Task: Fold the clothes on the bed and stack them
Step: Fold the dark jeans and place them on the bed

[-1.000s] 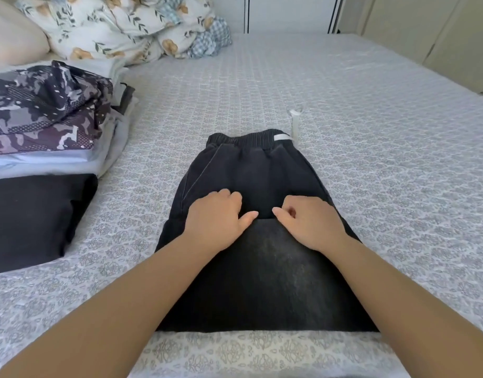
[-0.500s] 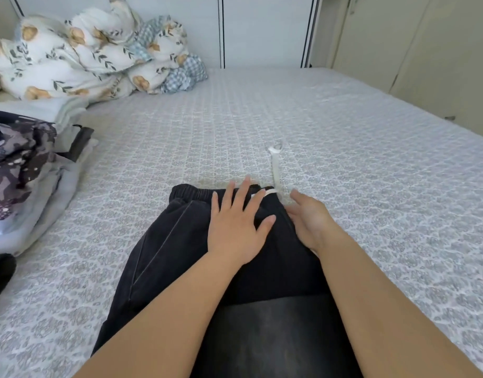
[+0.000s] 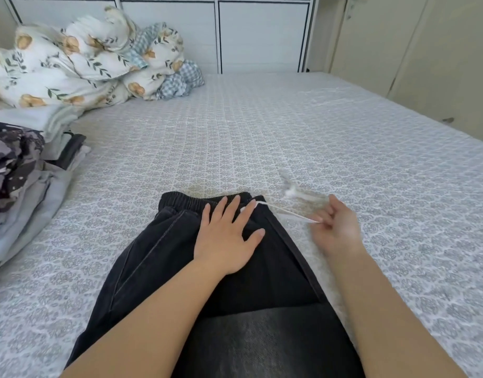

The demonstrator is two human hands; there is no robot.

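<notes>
Drawstring (image 3: 286, 211) pinched by right hand (image 3: 335, 227); left hand (image 3: 226, 238) presses trousers (image 3: 158, 257).

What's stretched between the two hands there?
In the head view, a thin white drawstring runs from the black trousers' waistband under the flat left hand to the pinching right hand, over patterned bedsheet.

Bed (image 3: 303, 137), covered by a grey-white patterned sheet. A pair of black trousers (image 3: 158, 268) is laid flat on the near part of the bed, the elastic waistband turned toward the headboard. A stack of folded clothes (image 3: 22, 192), topped by a dark camouflage-patterned garment, is placed at the left edge. A bundled floral duvet (image 3: 79, 64) is heaped at the far left corner, against the headboard. The right half of the sheet is seen lightly creased.
</notes>
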